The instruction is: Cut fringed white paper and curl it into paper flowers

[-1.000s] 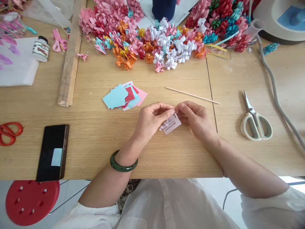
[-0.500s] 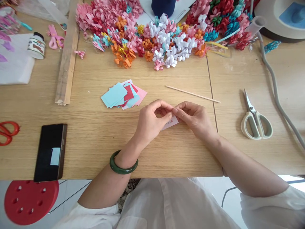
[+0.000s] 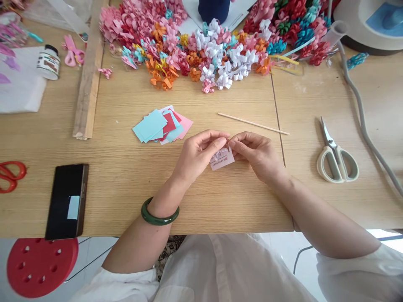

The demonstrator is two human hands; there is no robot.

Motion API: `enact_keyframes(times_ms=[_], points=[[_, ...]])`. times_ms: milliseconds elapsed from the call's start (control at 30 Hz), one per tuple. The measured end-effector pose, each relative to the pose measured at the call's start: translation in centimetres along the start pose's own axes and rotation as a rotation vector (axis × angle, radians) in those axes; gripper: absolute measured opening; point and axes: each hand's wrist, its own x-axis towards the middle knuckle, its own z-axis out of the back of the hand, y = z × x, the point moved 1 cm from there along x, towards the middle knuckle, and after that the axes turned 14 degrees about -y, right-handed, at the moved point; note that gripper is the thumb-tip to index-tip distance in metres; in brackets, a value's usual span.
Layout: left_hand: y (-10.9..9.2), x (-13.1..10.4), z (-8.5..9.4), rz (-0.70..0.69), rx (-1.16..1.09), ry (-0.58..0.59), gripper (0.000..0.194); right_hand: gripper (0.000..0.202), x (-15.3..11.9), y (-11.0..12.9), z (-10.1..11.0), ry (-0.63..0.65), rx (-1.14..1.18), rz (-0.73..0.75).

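A small white-pink printed paper card (image 3: 223, 162) hangs below my fingertips, its printed lower half facing me. My left hand (image 3: 201, 153) is closed on it, thumb against the forefinger near its upper edge. Right beside it, my right hand (image 3: 255, 153) is also closed, pinching the card's upper right part, where a narrow strip seems to show. Both sets of fingertips almost touch and cover the card's top. Beyond them lies a thin wooden stick (image 3: 253, 123). To the left is a loose pile of blue, red, pink and white paper pieces (image 3: 149, 126).
Curled paper flowers (image 3: 226, 54) are heaped along the back. Cream-handled scissors (image 3: 337, 161) and a grey cable (image 3: 362, 105) lie right. On the left are a wooden bar (image 3: 86, 88), phone (image 3: 66, 201), red-handled scissors (image 3: 12, 176), pink scissors (image 3: 73, 52) and a bottle (image 3: 48, 63).
My left hand has shifted slightly left and its fingers have straightened. More of the card's printed face now shows between my hands. My right hand stays nearly in place.
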Motion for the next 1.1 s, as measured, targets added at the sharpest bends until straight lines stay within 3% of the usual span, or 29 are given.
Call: enact_keyframes(times_ms=[233, 533, 833, 1000, 1100], points=[[-0.18, -0.13, 0.01, 0.093, 0.016, -0.017, 0.039, 0.026, -0.07, 0.10, 0.07, -0.006, -0.054, 0.031], [-0.20, -0.04, 0.48, 0.063, 0.216, -0.002, 0.044, 0.026, -0.16, 0.09, 0.06, 0.021, -0.075, 0.013], [-0.59, 0.07, 0.61, 0.123, 0.184, 0.076, 0.037, 0.027, -0.26, 0.56, 0.26, 0.106, -0.095, 0.033], [-0.56, 0.12, 0.79, 0.205, 0.152, 0.064, 0.033, 0.020, -0.34, 0.48, 0.34, 0.086, -0.150, 0.133], [-0.63, 0.12, 0.73, 0.192, 0.117, 0.048, 0.029, 0.016, -0.43, 0.57, 0.13, 0.060, -0.130, 0.101]])
